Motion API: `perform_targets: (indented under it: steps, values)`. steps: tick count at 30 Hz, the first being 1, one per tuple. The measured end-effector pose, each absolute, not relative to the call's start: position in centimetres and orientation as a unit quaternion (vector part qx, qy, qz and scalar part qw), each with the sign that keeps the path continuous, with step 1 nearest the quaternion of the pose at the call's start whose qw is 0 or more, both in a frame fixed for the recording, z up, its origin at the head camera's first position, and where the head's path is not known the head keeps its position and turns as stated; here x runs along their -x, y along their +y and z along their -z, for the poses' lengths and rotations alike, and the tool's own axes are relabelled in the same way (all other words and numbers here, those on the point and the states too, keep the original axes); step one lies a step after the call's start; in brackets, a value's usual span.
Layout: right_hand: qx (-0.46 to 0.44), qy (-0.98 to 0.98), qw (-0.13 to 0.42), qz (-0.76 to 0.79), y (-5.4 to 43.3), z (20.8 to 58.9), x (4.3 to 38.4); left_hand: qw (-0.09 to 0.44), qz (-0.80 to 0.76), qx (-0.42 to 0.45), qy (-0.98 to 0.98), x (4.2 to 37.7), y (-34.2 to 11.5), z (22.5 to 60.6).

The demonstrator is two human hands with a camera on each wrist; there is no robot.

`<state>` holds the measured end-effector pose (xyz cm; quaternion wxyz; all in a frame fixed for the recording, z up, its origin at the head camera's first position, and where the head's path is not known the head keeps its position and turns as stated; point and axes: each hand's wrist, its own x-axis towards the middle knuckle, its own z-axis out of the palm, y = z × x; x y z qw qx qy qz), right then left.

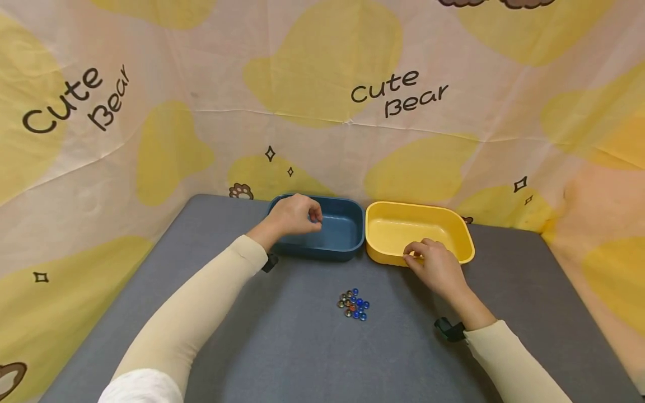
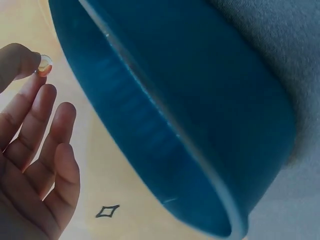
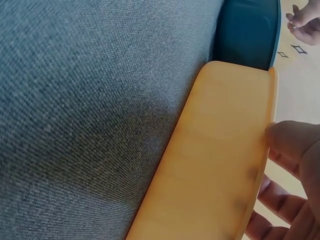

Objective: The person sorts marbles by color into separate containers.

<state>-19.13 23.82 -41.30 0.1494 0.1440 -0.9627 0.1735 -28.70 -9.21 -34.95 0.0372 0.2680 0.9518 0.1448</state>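
My left hand point(image 1: 297, 215) is over the blue bin point(image 1: 317, 256). Between thumb and forefinger it pinches a clear marble with orange in it point(image 2: 45, 66); the other fingers are loosely bent. At the front of the yellow bin point(image 1: 375, 249), my right hand point(image 1: 437, 268) has its thumb point(image 3: 287, 137) against the outer side of the rim and its fingers behind the rim, partly hidden by the wall. A cluster of marbles point(image 1: 360, 302), blue, clear and orange-toned, lies on the grey table in front of the bins.
The two bins stand side by side, nearly touching, at the back of the grey table point(image 1: 302, 347). Behind them hangs a yellow and pale printed cloth point(image 1: 322, 73), which also covers the sides. A dark strap point(image 1: 448, 330) is on the right wrist.
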Motion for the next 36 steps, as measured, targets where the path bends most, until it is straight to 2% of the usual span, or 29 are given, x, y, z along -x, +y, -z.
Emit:
perform_targets:
  steps: [21, 36]
  values:
    - [-0.149, -0.961, 0.165, -0.163, 24.0, 41.2, 19.3, 0.099, -0.160, -0.172, 0.967, 33.3, -8.4, 39.7]
    - [-0.151, -0.964, 0.157, -0.155, 23.9, 41.3, 19.3, 0.127, -0.149, -0.142, 0.970, 34.3, -8.1, 40.9]
